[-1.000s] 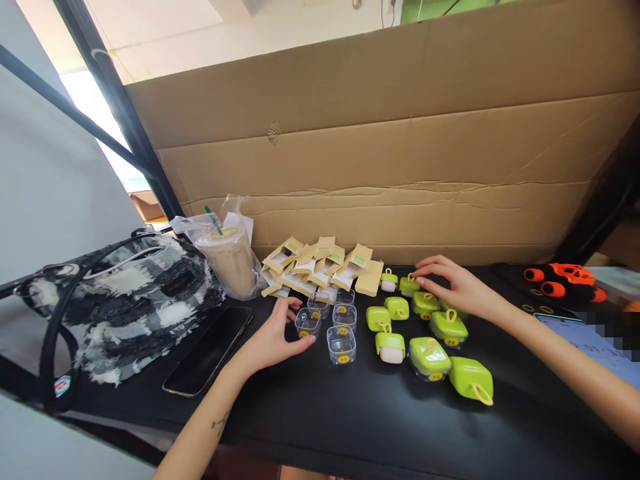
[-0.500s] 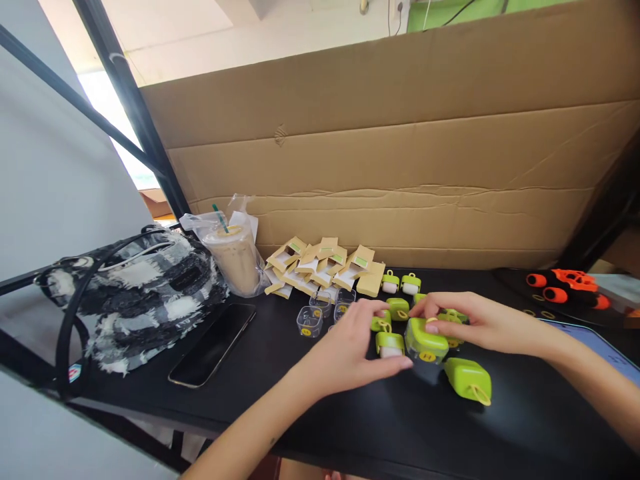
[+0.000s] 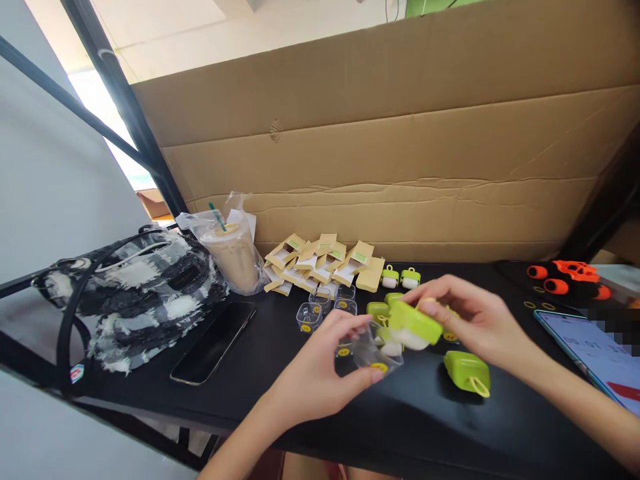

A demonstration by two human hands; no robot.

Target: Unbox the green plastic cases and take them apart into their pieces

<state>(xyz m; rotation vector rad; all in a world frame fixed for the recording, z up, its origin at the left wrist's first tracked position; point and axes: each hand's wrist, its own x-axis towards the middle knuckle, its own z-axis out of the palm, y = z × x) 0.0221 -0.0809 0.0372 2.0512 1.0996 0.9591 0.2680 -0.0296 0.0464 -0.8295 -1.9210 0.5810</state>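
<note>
My left hand (image 3: 325, 373) grips a small clear plastic container (image 3: 367, 353) with a round yellow sticker on its side. Just to the right, my right hand (image 3: 463, 320) pinches a green lid (image 3: 417, 323) with a white part beneath it, tilted and apart from the clear container. Several similar green-topped pieces stand behind and between the hands, partly hidden, among them two upright ones (image 3: 410, 278) with yellow loops. Another green lid (image 3: 467, 372) lies below my right hand, its yellow loop toward me. Left of my left hand are several clear containers (image 3: 309, 318).
Small opened cardboard boxes (image 3: 323, 260) are heaped at the back. A bagged drink (image 3: 233, 260), a black-and-white bag (image 3: 150, 307) and a dark phone (image 3: 215, 343) occupy the left. On the right are a lit phone (image 3: 575, 353) and an orange toy vehicle (image 3: 570, 277). Cardboard (image 3: 375, 147) walls the back.
The green lid with its white part has come up out of the clear container. My left hand now holds that container, shifted left, and my right hand has raised and tilted the lid.
</note>
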